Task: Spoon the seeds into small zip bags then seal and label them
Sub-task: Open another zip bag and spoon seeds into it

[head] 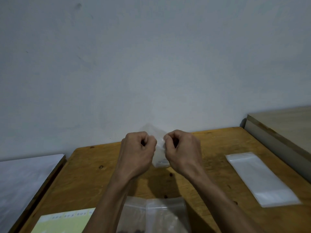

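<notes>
Both hands are curled tight above the worktop [94,167]: the left hand [137,151] and right hand [182,148] pinch a small clear bag [159,155] between them, held upright. A larger bag [161,214] with dark seeds [133,231] lies nearest, and empty bags [260,179] lie right.

Head view — forward, downward, close

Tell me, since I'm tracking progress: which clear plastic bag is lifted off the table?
The small clear zip bag pinched between both hands; the others lie flat.
</notes>
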Demonstrator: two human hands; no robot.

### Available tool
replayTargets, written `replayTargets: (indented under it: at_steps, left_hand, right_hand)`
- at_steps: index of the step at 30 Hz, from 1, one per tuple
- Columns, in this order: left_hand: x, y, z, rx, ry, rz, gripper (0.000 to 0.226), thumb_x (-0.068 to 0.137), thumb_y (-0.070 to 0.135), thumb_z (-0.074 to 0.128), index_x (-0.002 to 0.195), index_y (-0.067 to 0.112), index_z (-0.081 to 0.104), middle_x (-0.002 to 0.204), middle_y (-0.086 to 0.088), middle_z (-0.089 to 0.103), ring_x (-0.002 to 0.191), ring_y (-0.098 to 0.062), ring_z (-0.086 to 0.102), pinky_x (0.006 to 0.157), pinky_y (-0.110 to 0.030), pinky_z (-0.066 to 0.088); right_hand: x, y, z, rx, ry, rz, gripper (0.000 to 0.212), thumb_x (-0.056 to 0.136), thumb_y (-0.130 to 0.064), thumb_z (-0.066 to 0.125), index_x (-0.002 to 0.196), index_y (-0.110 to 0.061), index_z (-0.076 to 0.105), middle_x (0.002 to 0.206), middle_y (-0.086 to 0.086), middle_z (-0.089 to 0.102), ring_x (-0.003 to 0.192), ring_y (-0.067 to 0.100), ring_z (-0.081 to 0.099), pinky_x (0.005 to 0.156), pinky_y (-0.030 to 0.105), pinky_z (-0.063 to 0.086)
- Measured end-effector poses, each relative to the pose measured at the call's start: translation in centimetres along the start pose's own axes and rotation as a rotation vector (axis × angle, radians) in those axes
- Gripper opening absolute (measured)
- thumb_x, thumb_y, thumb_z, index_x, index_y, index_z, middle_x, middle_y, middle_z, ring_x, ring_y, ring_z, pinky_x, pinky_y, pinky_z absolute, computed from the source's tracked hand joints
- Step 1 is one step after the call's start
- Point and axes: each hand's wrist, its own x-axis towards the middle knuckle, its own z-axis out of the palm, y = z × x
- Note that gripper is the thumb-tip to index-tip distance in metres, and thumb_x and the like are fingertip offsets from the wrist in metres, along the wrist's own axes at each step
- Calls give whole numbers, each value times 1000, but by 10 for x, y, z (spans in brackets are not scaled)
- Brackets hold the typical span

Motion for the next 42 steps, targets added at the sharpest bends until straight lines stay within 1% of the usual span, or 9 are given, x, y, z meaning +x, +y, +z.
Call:
replayTargets:
  at_steps: [8,11,15,21,25,31,36,39,42]
  left_hand:
    - [0,0,-5,118,72,49,41,78,34,73,57,4,56,54,-11,60,52,-19,60,54,-35,55]
    - [3,-5,-17,187,15,158,76,55,79,73,107,27,58,105,12,57,93,-6,54,73,-19,46]
    - [7,-16,-23,376,-265,171,144,36,87,74,157,34,16,148,14,32,132,-9,33,107,-32,39]
    - [8,-23,-15,513,-191,278,117,48,83,60,148,28,33,125,11,44,108,-10,43,93,-36,47]
    - [6,-26,-10,558,-197,343,106,54,80,60,144,28,39,126,9,50,105,-9,42,90,-34,44]
    - [5,-32,-5,481,-269,308,102,57,77,61,144,28,40,125,12,50,105,-10,45,90,-38,51]
    - [4,-44,-13,464,-263,182,108,52,80,62,145,29,41,121,14,44,107,-11,46,91,-36,52]
    - [7,-60,-18,476,-275,62,107,56,66,83,146,28,40,127,8,49,110,-15,48,94,-39,51]
    - [13,-73,-21,482,-374,-62,111,49,63,86,144,30,42,130,6,53,110,-17,53,93,-41,55]
  right_hand:
    - [4,-3,-13,-28,-103,32,17,95,-23,63,85,-16,75,71,-7,71,59,7,66,52,23,54]
    - [6,-5,-22,203,-221,133,16,96,-18,65,85,-14,75,71,-1,73,51,12,68,45,20,51]
    - [10,-4,-20,348,-296,196,17,96,-10,64,85,-9,76,78,9,74,52,17,68,53,35,60]
    - [9,2,-20,209,-218,89,10,89,-10,72,86,-19,68,66,-2,68,54,9,65,53,34,60]
    - [15,7,-22,-124,-269,-96,17,87,-17,75,100,-29,77,89,-15,58,69,-2,53,61,15,43]
    - [22,9,-27,2,-509,-117,35,82,-33,82,116,-27,75,108,-13,74,55,-18,52,51,8,38]
    - [18,31,-19,32,-304,43,26,87,-36,76,111,-27,72,105,-11,72,77,-6,59,62,12,46]
    - [17,57,-16,-443,-201,105,52,84,-56,69,129,-30,61,135,-5,56,122,16,49,91,37,50]
    - [13,71,-12,-355,-270,344,74,83,-62,68,143,-25,47,141,6,53,127,28,51,95,42,49]
